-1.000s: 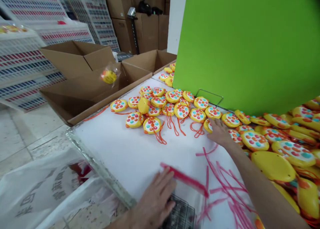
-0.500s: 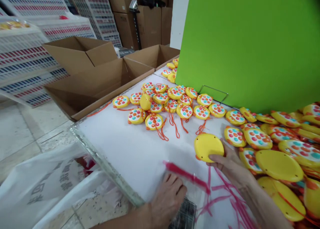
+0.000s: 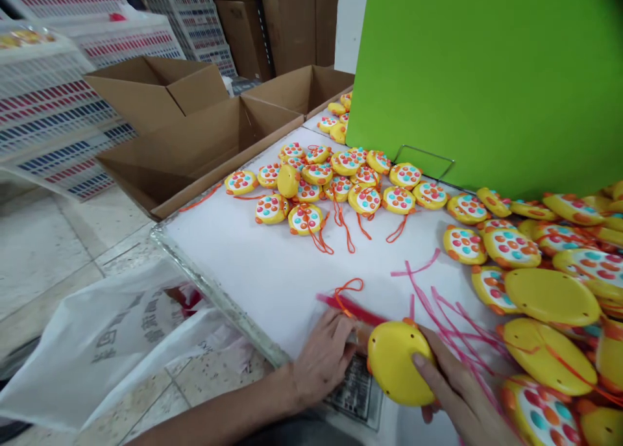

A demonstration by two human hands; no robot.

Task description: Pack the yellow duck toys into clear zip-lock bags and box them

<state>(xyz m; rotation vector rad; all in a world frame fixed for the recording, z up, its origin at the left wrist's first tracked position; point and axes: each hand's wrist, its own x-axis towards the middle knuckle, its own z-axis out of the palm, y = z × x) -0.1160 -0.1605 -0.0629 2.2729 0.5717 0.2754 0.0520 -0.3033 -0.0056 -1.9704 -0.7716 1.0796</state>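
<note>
My right hand [image 3: 452, 381] is closed on a yellow turtle-like toy [image 3: 402, 361], thumb on its plain back, which faces up. An orange cord loop [image 3: 348, 293] lies just beyond the toy, over a red strip [image 3: 357, 309]. To the left, my left hand [image 3: 324, 355] has its fingers curled on a clear plastic bag [image 3: 372, 407] with a dark printed label; the fingertips are partly hidden. Loose pink strips [image 3: 438, 309] are scattered on the white table [image 3: 243, 258] beyond my right hand.
Several similar toys with coloured dots [image 3: 306, 219] lie mid-table, and a larger heap [image 3: 511, 245] fills the right side. A green panel [image 3: 477, 82] stands behind. Open cardboard boxes [image 3: 195, 154] adjoin the table's left edge. A white sack [image 3: 111, 342] lies on the floor.
My right hand has brought the yellow toy down and nearer, close beside my left hand and over the plastic bag. Its orange cord now shows over the red strip. The view has tilted slightly down.
</note>
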